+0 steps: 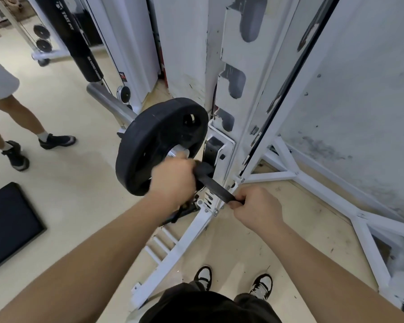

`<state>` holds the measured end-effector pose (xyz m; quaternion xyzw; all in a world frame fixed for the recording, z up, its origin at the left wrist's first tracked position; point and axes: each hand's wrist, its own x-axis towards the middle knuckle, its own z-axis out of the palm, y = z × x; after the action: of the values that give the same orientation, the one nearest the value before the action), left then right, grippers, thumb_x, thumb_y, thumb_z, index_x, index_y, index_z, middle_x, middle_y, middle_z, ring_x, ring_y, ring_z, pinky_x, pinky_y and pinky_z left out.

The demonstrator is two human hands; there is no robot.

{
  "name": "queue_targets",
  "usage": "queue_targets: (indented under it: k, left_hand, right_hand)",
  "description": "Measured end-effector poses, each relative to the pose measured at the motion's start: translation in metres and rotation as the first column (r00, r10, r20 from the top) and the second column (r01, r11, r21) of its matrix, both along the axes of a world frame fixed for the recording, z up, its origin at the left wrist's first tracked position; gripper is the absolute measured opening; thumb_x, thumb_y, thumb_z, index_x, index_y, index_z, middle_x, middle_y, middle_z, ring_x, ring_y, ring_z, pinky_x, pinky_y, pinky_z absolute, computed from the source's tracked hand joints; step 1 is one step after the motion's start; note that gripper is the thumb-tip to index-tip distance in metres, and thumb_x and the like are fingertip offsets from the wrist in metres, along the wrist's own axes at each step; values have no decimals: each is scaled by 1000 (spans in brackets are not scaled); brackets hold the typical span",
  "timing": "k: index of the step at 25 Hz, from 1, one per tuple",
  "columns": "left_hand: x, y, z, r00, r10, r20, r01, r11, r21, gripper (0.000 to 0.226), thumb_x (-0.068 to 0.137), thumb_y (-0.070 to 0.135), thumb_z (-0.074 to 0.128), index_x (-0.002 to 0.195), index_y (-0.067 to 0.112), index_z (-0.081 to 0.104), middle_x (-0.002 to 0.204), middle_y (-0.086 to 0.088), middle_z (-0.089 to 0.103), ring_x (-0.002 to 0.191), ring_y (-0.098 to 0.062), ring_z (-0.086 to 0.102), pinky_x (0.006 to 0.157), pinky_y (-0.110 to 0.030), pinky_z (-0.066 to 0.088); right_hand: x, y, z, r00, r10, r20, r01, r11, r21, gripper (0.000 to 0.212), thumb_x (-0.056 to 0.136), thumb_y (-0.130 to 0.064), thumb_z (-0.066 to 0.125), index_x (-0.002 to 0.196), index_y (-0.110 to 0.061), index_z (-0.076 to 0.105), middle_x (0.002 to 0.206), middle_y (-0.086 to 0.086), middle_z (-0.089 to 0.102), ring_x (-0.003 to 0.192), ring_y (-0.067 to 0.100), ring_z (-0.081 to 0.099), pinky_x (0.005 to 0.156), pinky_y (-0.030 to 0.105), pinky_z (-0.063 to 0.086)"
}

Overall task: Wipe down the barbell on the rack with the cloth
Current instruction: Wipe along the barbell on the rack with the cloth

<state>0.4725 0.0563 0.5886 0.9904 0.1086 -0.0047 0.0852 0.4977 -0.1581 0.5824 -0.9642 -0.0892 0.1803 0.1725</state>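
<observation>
clenching black cloth (216,186) taut between left grip (173,180) and right grip (254,206); could snag on rack bracket (219,145) beside barbell (176,152).

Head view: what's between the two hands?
The dark cloth, stretched taut: left hand grips one end, right hand the other. The white rack shows behind it. Head view only.

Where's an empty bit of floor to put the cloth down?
Bare beige floor lies between the flat black mat and the white rack's base rail. Another patch lies right of that rail, before the white corner braces. It is crowded by the round black weight plate, where left hand and right hand grip the dark cloth.
</observation>
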Motion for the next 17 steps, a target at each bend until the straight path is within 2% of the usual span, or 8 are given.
queue_targets:
  k: [3, 5, 7, 8, 10, 12, 15, 17]
  left_hand:
    - [11, 0, 5, 994, 111, 21, -112, 993, 35, 19, 84, 16, 59, 98, 20, 70, 106, -2, 59, 95, -31, 60, 60, -34, 44]
    - [-7, -26, -2, 999, -52, -11, 52, 999, 8, 16, 79, 11, 60, 90, 18, 70, 96, 0, 61, 88, -29, 61, 54, -32, 42]
    - [-23, -33, -8, 970, -243, -15, 243, 970, -17, 22, 77, 10, 60, 90, 23, 71, 94, 5, 62, 88, -26, 59, 54, -32, 48]
    - [-19, -24, -8, 965, -261, -14, 261, 965, -8, 25, 78, 10, 59, 94, 26, 71, 97, 6, 61, 90, -25, 58, 56, -34, 52]
    - [0, 1, -7, 995, -90, 48, 88, 995, 41, 30, 81, 11, 59, 105, 25, 70, 109, 3, 61, 99, -28, 57, 59, -36, 52]
    - [2, -5, -3, 997, 49, 68, -57, 990, 126, 31, 77, 7, 60, 105, 17, 69, 112, -3, 63, 100, -32, 57, 55, -34, 42]
    - [-27, -56, -9, 987, -155, -46, 158, 984, 86, 28, 64, 4, 65, 89, 15, 68, 95, -3, 66, 88, -29, 58, 51, -29, 28]
    - [-31, -51, -12, 957, -292, -1, 290, 953, 88, 29, 69, 8, 66, 94, 21, 69, 101, 2, 65, 91, -25, 58, 53, -27, 31]
  right_hand:
    - [2, 1, 0, 1000, -15, -17, 15, 1000, -4, 11, 80, -36, 67, 74, -27, 70, 66, -6, 65, 67, 16, 63, 60, 26, 49]
    - [1, 2, -1, 1000, -17, -18, 17, 1000, -2, 11, 80, -35, 67, 74, -27, 70, 66, -6, 66, 65, 16, 63, 57, 25, 47]
    - [1, 2, -1, 1000, -18, -16, 18, 1000, -5, 11, 80, -35, 67, 73, -27, 69, 66, -6, 66, 64, 16, 63, 56, 25, 46]
    - [1, 1, -1, 1000, -22, -18, 22, 1000, -6, 11, 80, -36, 67, 73, -28, 69, 66, -6, 66, 65, 16, 63, 57, 25, 47]
    - [1, 1, -2, 999, -36, -16, 36, 999, -6, 11, 80, -37, 68, 74, -29, 69, 66, -7, 66, 66, 16, 64, 59, 25, 48]
    - [0, 1, -4, 997, -72, -1, 72, 997, 18, 11, 79, -38, 69, 75, -29, 70, 66, -9, 66, 66, 14, 63, 59, 24, 48]
    - [-2, 0, -5, 996, -93, -18, 94, 993, 68, 10, 79, -41, 71, 77, -31, 74, 66, -9, 67, 66, 14, 63, 58, 25, 48]
    - [0, -6, -5, 995, -86, -50, 91, 990, 108, 13, 79, -44, 72, 82, -31, 75, 73, -10, 69, 73, 16, 65, 65, 31, 54]
